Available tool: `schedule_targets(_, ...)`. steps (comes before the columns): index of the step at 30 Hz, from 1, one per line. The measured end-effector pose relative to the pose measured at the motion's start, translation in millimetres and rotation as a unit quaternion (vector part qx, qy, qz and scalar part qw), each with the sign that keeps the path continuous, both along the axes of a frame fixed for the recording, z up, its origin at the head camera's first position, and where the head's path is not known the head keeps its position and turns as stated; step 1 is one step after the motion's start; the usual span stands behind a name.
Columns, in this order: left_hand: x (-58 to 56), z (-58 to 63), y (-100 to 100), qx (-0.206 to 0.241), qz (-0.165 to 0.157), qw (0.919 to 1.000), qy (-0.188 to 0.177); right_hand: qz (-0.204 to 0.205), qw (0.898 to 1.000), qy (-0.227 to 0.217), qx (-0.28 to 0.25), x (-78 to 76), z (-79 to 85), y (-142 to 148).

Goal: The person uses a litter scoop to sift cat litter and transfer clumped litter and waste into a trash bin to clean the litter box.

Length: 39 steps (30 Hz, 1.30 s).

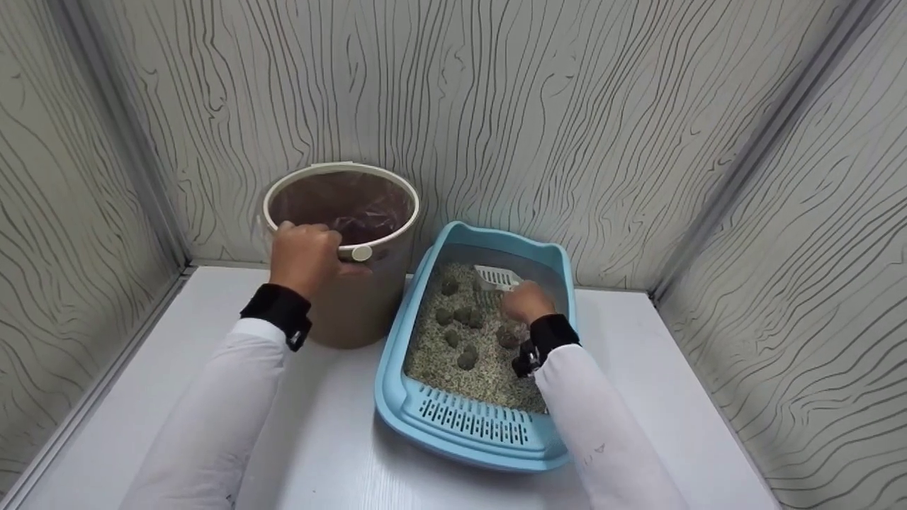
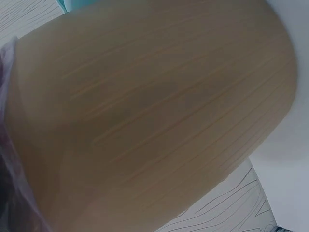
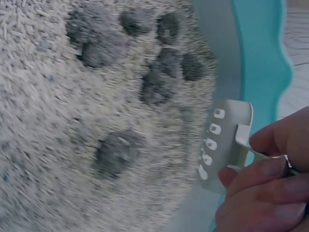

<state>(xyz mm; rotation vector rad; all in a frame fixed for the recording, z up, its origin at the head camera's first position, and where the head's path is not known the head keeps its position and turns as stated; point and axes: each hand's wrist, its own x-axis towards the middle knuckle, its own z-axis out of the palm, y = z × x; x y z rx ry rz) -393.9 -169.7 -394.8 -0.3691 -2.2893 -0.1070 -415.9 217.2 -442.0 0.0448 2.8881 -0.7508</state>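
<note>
A light-coloured slotted litter scoop [image 1: 496, 276] is in my right hand [image 1: 528, 301], its handle gripped between thumb and curled fingers. The scoop is over the far part of a blue litter box [image 1: 392, 382]; in the right wrist view its slotted head [image 3: 227, 140] is beside the box wall [image 3: 260, 58]. Several dark clumps [image 1: 466, 358] lie on the pale granular litter [image 1: 489, 386]. My left hand [image 1: 305, 258] grips the near rim of a brown trash bin [image 1: 354, 304]. The left wrist view shows mostly the bin's ribbed side [image 2: 159, 111], with the hand out of sight.
A translucent bag [image 1: 372, 219] lines the bin, which stands close against the left of the litter box. Both rest on a white tabletop [image 1: 340, 453]. Wood-grain patterned panels [image 1: 496, 106] enclose the back and sides.
</note>
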Motion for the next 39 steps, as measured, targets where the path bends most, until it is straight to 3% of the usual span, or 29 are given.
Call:
schedule_targets(7, 4.5, 1.3, 1.2, 0.012, 0.002, 0.9996, -0.025, 0.018, 0.999, 0.015, 0.027, 14.8, 28.1, 15.9)
schedule_targets(13, 10.7, 1.8, 1.9, 0.013, -0.001, 0.9994, -0.031, 0.052, 0.998, 0.010, 0.045, 35.0, 40.2, 32.1)
schedule_targets(23, 23.0, 2.5, 0.8, 0.011, 0.001, 0.9992, -0.038, 0.121, 0.981, 0.020, 0.150, 71.9, 50.1, 34.9)
schedule_targets(31, 27.7, 2.6, 2.0, 0.009, -0.002, 0.9996, -0.027, 0.155, 0.971, 0.007, 0.180, 90.1, 53.4, 35.3)
schedule_targets(39, 32.3, 2.7, 0.1, 0.008, 0.001, 0.9993, -0.036, 0.158, 0.969, -0.026, 0.188, 101.8, 51.4, 35.5)
